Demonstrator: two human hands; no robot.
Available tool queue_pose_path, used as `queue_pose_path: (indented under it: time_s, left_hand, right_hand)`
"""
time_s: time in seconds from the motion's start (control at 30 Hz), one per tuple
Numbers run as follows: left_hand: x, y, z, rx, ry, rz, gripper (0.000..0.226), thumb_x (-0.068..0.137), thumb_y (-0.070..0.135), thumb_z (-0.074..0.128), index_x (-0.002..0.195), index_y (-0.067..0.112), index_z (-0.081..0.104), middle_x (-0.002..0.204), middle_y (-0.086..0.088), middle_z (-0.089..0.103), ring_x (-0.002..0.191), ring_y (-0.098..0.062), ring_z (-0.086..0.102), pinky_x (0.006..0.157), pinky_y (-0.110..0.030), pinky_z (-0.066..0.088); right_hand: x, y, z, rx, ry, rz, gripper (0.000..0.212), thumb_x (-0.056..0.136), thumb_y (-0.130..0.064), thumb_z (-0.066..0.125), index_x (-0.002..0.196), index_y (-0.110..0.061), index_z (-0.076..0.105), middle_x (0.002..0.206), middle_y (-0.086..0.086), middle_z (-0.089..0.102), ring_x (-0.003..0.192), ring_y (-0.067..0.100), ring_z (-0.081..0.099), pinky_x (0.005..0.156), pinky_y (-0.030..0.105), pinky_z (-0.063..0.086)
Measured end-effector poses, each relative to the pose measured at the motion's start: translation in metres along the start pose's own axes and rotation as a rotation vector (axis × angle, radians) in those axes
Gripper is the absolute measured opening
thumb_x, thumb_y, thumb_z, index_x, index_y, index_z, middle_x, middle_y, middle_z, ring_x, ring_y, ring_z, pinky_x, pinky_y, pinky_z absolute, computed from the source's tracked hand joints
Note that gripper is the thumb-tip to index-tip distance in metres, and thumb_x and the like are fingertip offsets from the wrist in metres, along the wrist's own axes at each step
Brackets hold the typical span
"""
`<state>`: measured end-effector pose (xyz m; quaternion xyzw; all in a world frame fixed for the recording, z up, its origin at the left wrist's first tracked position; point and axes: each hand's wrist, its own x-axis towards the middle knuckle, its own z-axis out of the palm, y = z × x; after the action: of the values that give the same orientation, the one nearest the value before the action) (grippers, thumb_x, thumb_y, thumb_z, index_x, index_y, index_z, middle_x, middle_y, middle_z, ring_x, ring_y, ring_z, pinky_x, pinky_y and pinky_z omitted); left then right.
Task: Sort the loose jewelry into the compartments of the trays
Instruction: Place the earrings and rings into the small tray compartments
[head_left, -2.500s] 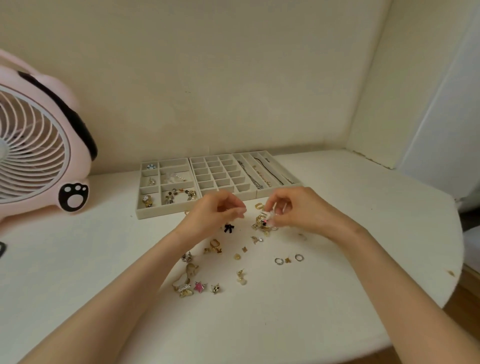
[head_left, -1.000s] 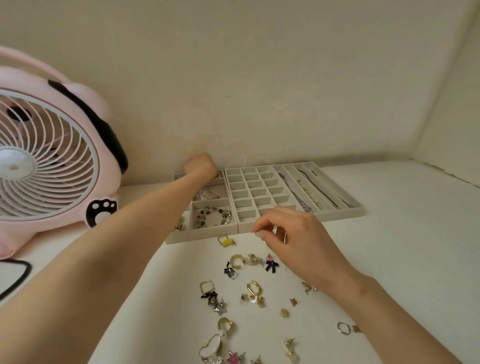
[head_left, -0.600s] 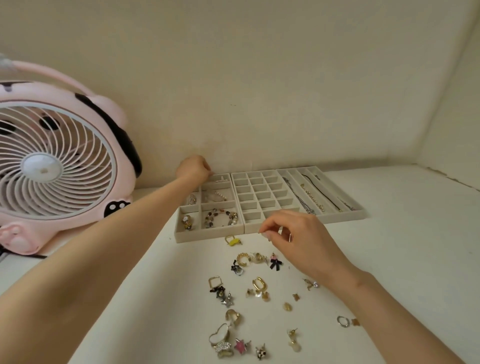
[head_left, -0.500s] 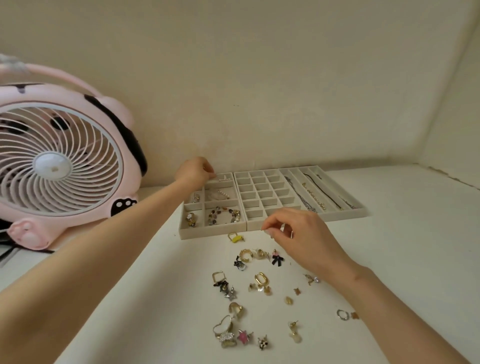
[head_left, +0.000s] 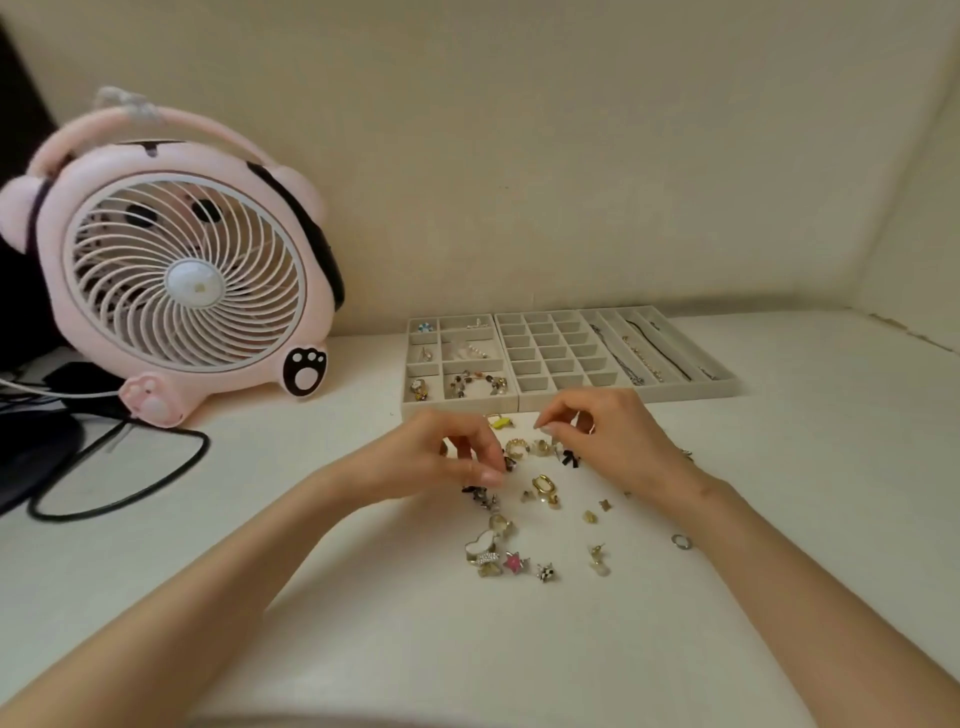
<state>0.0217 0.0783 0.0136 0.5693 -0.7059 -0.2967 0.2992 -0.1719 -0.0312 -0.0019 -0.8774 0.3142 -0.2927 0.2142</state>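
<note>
White counter (head_left: 779, 519) under a cream wall (head_left: 571, 156) is our working place. Our left hand (head_left: 447, 460) and right hand (head_left: 613, 441) hang close together, low over the loose jewelry (head_left: 543, 486). Both have curled fingers with the tips meeting as for a pinch. Whether a piece sits between them we cannot tell, because it is too small. We judge they are low in order to choose one piece. More pieces lie scattered toward six o'clock. At twelve o'clock the trays (head_left: 691, 392) stand side by side, near enough for a short carry. The left one already keeps some pieces, and chains lie in the long compartments. At ten o'clock stands a pink fan (head_left: 182, 280).

Loose jewelry (head_left: 543, 484) scattered — two beige compartment trays (head_left: 675, 396) just behind, partly filled.
</note>
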Motion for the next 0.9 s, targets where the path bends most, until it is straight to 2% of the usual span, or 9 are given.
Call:
queue_pose_path:
  time_s: [0.1, 0.17, 0.27, 0.4, 0.5, 0.63, 0.8, 0.83, 0.9]
  left_hand:
    - [-0.014, 0.005, 0.005, -0.039, -0.1, 0.024, 0.018, 0.073, 0.027, 0.075, 0.087, 0.022, 0.066, 0.088, 0.008, 0.066, 0.077, -0.006, 0.052, 0.071, -0.021, 0.036]
    - [-0.022, 0.005, 0.006, 0.015, -0.187, 0.04, 0.03, 0.067, 0.034, 0.076, 0.094, 0.027, 0.066, 0.097, 0.011, 0.062, 0.09, -0.01, 0.052, 0.076, -0.019, 0.036]
    - [-0.028, 0.0, 0.013, 0.168, -0.25, 0.098, 0.035, 0.069, 0.025, 0.08, 0.102, 0.026, 0.067, 0.104, 0.003, 0.055, 0.1, -0.011, 0.046, 0.081, -0.012, 0.033]
    - [-0.029, -0.001, 0.019, 0.254, -0.124, 0.186, 0.021, 0.071, 0.025, 0.079, 0.089, 0.022, 0.068, 0.099, 0.002, 0.055, 0.099, -0.014, 0.046, 0.085, -0.022, 0.039]
    - [-0.027, 0.001, 0.016, 0.255, -0.031, 0.2, 0.018, 0.074, 0.014, 0.076, 0.087, 0.018, 0.064, 0.097, 0.002, 0.056, 0.087, -0.005, 0.049, 0.074, -0.01, 0.036]
    - [-0.019, 0.001, 0.007, 0.205, 0.175, 0.08, 0.021, 0.073, 0.021, 0.078, 0.085, 0.019, 0.061, 0.083, 0.012, 0.062, 0.071, -0.004, 0.056, 0.059, -0.013, 0.037]
    - [0.028, -0.013, -0.027, 0.226, 0.371, -0.042, 0.021, 0.073, 0.018, 0.077, 0.081, 0.015, 0.058, 0.079, 0.009, 0.06, 0.062, -0.008, 0.05, 0.053, -0.012, 0.037]
    - [0.043, -0.017, -0.036, 0.215, 0.41, -0.071, 0.02, 0.074, 0.017, 0.077, 0.082, 0.013, 0.059, 0.078, 0.007, 0.059, 0.063, -0.009, 0.05, 0.053, -0.013, 0.038]
    - [0.075, -0.029, -0.053, 0.213, 0.469, -0.153, 0.021, 0.076, 0.018, 0.075, 0.087, 0.009, 0.059, 0.082, 0.001, 0.06, 0.07, -0.013, 0.053, 0.065, -0.024, 0.045]
  right_hand:
    - [-0.002, -0.008, 0.004, 0.037, -0.027, -0.033, 0.011, 0.085, -0.018, 0.067, 0.081, -0.028, 0.069, 0.076, -0.016, 0.064, 0.062, 0.004, 0.052, 0.068, 0.023, 0.048]
    - [-0.002, -0.01, 0.007, 0.043, -0.046, -0.047, 0.008, 0.085, -0.018, 0.067, 0.082, -0.025, 0.071, 0.077, -0.014, 0.064, 0.063, 0.005, 0.053, 0.068, 0.025, 0.049]
    - [-0.001, -0.01, 0.009, 0.049, -0.055, -0.042, 0.009, 0.085, -0.017, 0.067, 0.083, -0.024, 0.072, 0.077, -0.013, 0.065, 0.065, 0.007, 0.055, 0.068, 0.027, 0.05]
    - [-0.003, -0.007, 0.008, 0.096, -0.044, -0.002, 0.011, 0.084, -0.013, 0.067, 0.082, -0.022, 0.072, 0.075, -0.013, 0.065, 0.061, 0.002, 0.052, 0.066, 0.019, 0.046]
    - [-0.002, -0.008, 0.008, 0.125, -0.03, 0.016, 0.013, 0.084, -0.011, 0.066, 0.082, -0.023, 0.072, 0.073, -0.014, 0.065, 0.059, 0.002, 0.052, 0.063, 0.014, 0.044]
    - [-0.001, -0.009, 0.008, 0.127, -0.024, 0.009, 0.01, 0.084, -0.013, 0.066, 0.083, -0.021, 0.073, 0.073, -0.013, 0.066, 0.059, 0.002, 0.053, 0.063, 0.014, 0.045]
    - [0.0, -0.006, 0.007, 0.156, -0.001, 0.023, 0.012, 0.085, -0.012, 0.067, 0.083, -0.022, 0.072, 0.072, -0.01, 0.068, 0.061, 0.011, 0.059, 0.065, 0.023, 0.051]
    - [0.0, -0.005, 0.007, 0.158, 0.002, 0.024, 0.012, 0.085, -0.012, 0.067, 0.082, -0.023, 0.071, 0.072, -0.01, 0.068, 0.06, 0.007, 0.058, 0.065, 0.022, 0.05]
    - [0.001, -0.004, 0.006, 0.154, 0.009, 0.025, 0.014, 0.085, -0.012, 0.066, 0.082, -0.025, 0.071, 0.073, -0.011, 0.068, 0.058, 0.003, 0.056, 0.064, 0.02, 0.049]
